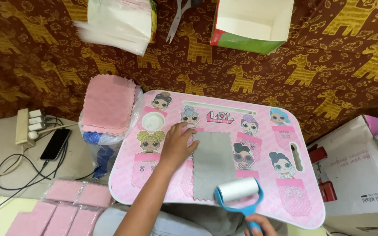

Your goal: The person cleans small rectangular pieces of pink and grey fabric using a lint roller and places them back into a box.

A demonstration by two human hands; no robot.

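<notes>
A grey cloth (213, 164) with zigzag edges lies flat on a pink lap tray (311, 205) printed with cartoon dolls. My left hand (178, 146) presses down on the cloth's left edge, fingers spread. My right hand (259, 223) grips the blue handle of a lint roller (238, 191), whose white roll rests on the near right corner of the cloth.
A stack of pink cloths (108, 105) sits in a clear bag left of the tray. Packed pink cloths (64, 205) lie at the lower left, by a phone (55, 144) and power strip (22, 126). Plastic sleeves (114, 24), scissors (176, 17) and an open box (252, 22) lie beyond; a cardboard box (364, 170) stands at right.
</notes>
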